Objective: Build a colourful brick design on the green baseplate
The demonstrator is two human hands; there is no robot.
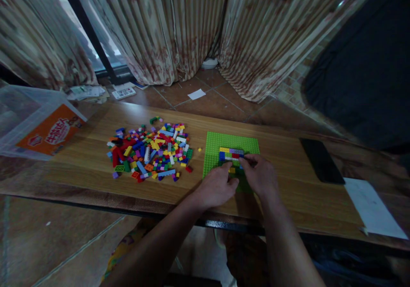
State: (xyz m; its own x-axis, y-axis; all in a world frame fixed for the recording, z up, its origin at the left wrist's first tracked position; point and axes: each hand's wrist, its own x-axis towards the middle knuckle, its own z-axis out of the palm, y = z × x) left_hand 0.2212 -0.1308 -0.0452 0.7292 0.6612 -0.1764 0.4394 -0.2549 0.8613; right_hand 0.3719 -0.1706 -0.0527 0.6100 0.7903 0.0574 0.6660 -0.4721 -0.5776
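Observation:
A green studded baseplate [212, 144] lies on the wooden table. On it stands a low build of coloured toy bricks [226, 150], with yellow, grey, blue, white and red pieces showing. My left hand [218, 186] is at the near left side of the build, index finger stretched onto it and thumb spread apart. At the build's right edge, my right hand [261, 177] has its fingers drawn together against the bricks. Whatever is between those fingertips is hidden. A yellow brick [231, 170] shows between the two hands.
Left of the baseplate spreads a pile of loose toy bricks [153, 148]. A clear plastic box [32, 101] with an orange label stands at the table's left end. To the right lie a black phone-like slab [322, 161] and a white paper sheet [373, 206]. Curtains [166, 30] hang behind.

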